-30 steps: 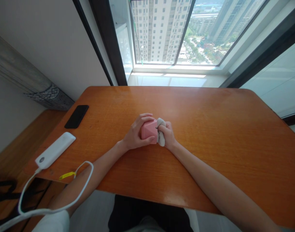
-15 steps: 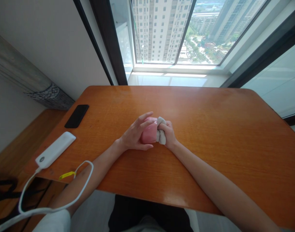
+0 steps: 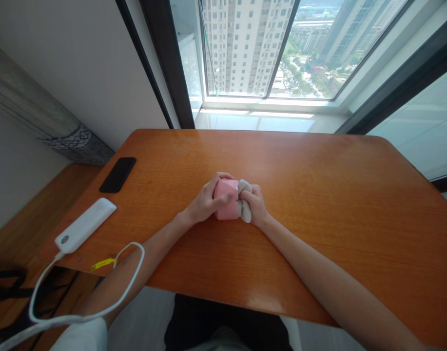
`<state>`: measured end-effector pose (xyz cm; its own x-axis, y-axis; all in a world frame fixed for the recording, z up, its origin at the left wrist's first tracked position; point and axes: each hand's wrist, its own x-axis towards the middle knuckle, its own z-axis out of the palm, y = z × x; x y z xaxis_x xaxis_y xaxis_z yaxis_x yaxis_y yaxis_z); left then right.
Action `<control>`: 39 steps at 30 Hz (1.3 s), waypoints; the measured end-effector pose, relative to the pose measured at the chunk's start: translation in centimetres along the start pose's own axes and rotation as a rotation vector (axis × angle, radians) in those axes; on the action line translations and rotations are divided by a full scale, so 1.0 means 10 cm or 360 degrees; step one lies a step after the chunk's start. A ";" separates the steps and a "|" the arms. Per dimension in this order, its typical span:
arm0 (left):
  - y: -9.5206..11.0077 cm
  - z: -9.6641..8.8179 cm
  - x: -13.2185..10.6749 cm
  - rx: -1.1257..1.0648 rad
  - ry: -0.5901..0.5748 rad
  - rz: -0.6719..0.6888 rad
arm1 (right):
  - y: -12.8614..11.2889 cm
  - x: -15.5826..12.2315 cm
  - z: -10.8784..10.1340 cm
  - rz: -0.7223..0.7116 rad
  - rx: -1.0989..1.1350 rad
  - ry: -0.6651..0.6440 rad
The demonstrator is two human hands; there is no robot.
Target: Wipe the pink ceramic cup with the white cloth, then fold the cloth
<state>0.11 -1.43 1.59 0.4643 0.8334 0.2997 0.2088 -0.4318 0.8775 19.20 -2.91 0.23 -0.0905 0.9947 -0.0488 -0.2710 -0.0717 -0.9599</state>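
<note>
A small pink, cup-like object (image 3: 223, 209) is above the middle of the wooden table (image 3: 318, 195). My left hand (image 3: 204, 201) is closed around it, with the thumb across the near side and the fingers over the far side. At its right end bunches a light grey cloth (image 3: 246, 212), which my right hand (image 3: 257, 204) grips in a closed fist. The cloth touches the pink object's right edge; whether part of it goes inside is hidden.
At the table's left lie a black phone (image 3: 118, 174) and a white power bank (image 3: 86, 225). A white cable (image 3: 135, 273) with a yellow tag (image 3: 103, 264) loops over my left forearm. Beyond the far edge stands a window (image 3: 252, 53).
My left hand's fingers, spread around the pink object before, have closed on it, the thumb moving up onto its near side. My right hand keeps its grip on the cloth.
</note>
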 end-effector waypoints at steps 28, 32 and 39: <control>-0.03 0.13 0.00 -0.0267 0.0120 -0.0299 | 0.02 0.02 0.00 -0.0027 -0.0050 0.0046; -0.14 0.12 -0.04 -0.0084 0.0246 0.0240 | -0.01 0.00 0.02 -0.0025 -0.0062 0.0029; -0.17 0.03 -0.02 0.0691 0.0150 0.1103 | 0.02 0.05 -0.03 -0.0068 -0.0081 0.0056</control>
<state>-0.11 -0.98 -0.09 0.5400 0.3456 0.7674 0.2243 -0.9379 0.2646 19.37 -2.44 -0.05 -0.0457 0.9988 -0.0162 -0.2249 -0.0261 -0.9740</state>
